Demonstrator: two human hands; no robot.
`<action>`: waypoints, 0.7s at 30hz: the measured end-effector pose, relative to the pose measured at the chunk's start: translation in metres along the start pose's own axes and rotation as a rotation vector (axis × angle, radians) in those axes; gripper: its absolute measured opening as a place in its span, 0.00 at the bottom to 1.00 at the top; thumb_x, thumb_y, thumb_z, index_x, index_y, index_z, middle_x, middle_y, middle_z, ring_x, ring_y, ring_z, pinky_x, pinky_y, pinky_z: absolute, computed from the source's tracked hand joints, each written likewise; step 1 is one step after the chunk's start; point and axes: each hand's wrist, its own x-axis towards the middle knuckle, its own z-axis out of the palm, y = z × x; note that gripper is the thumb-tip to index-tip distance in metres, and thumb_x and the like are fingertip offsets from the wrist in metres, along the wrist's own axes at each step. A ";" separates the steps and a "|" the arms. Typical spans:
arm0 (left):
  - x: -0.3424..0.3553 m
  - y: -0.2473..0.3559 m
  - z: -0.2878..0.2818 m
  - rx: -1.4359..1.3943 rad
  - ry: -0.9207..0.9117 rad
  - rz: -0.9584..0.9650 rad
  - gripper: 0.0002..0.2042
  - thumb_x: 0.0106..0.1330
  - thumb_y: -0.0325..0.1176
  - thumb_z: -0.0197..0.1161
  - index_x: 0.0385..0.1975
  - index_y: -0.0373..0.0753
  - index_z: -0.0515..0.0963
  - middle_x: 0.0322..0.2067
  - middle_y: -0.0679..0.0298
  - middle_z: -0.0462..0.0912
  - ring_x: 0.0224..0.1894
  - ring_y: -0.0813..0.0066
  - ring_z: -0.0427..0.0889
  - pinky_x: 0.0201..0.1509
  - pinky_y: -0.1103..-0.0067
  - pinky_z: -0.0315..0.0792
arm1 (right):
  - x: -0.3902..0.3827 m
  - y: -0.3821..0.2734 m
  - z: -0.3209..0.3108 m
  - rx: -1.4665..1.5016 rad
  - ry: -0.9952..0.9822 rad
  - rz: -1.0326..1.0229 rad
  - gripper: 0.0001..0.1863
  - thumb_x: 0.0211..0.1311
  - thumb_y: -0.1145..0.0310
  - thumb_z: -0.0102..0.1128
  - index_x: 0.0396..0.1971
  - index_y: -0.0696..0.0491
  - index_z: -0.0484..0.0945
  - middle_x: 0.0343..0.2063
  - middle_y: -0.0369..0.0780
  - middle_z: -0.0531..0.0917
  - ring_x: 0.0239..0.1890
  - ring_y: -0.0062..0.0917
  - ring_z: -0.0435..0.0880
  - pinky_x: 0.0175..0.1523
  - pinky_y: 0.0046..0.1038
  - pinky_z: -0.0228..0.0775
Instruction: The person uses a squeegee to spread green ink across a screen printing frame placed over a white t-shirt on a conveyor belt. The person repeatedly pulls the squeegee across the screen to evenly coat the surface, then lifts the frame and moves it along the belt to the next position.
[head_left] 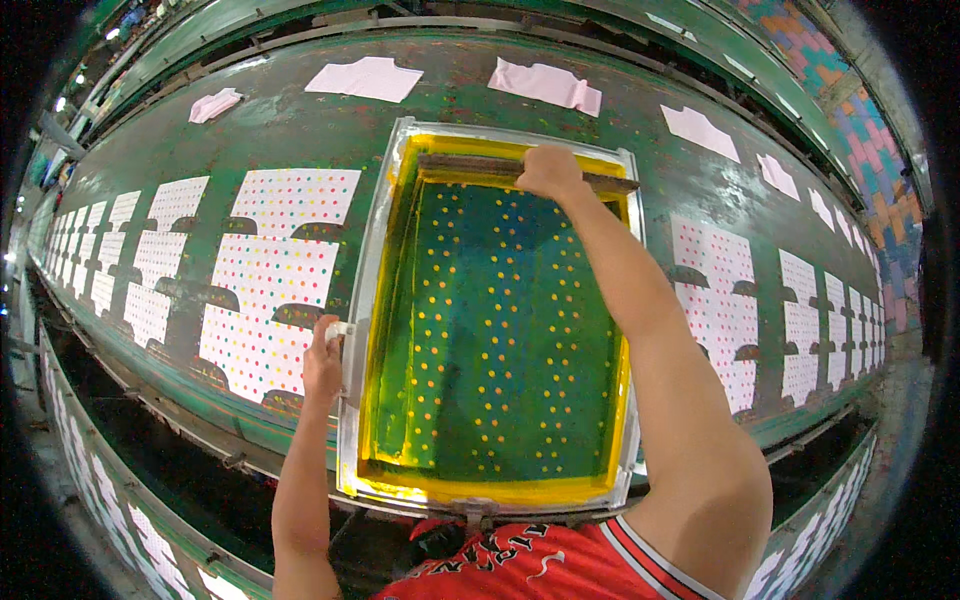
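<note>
A silver-framed printing screen lies before me on the long green table, with yellow ink along its inner edges. Its green mesh shows columns of yellow and orange dots. At the screen's far end, my right hand is closed around a dark squeegee, which spans most of the width. My left hand grips a small white handle on the frame's left side. My right forearm crosses above the screen's right part and hides some of it.
Dotted white fabric pieces lie flat on the table to the left, and more dotted pieces to the right. Plain pink pieces are spread along the far side. Neighbouring tables run parallel.
</note>
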 end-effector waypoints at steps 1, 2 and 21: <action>0.002 -0.003 0.002 -0.013 0.023 0.039 0.19 0.72 0.23 0.52 0.61 0.50 0.70 0.36 0.44 0.84 0.38 0.42 0.83 0.41 0.59 0.73 | -0.014 -0.008 -0.001 0.016 -0.006 -0.001 0.16 0.43 0.59 0.62 0.28 0.53 0.87 0.30 0.49 0.87 0.37 0.45 0.87 0.44 0.44 0.80; 0.000 -0.007 0.002 -0.038 0.023 0.081 0.19 0.72 0.24 0.52 0.61 0.50 0.70 0.37 0.44 0.84 0.39 0.42 0.83 0.41 0.59 0.73 | -0.030 -0.016 -0.003 0.023 -0.030 0.011 0.15 0.42 0.58 0.64 0.28 0.52 0.88 0.29 0.49 0.87 0.36 0.45 0.87 0.44 0.44 0.80; 0.003 -0.017 -0.002 -0.037 -0.044 0.128 0.19 0.73 0.32 0.49 0.62 0.54 0.68 0.30 0.44 0.83 0.35 0.42 0.83 0.39 0.53 0.71 | -0.439 -0.229 -0.023 0.171 -0.166 0.086 0.12 0.43 0.64 0.62 0.29 0.54 0.83 0.28 0.46 0.86 0.33 0.43 0.87 0.39 0.43 0.79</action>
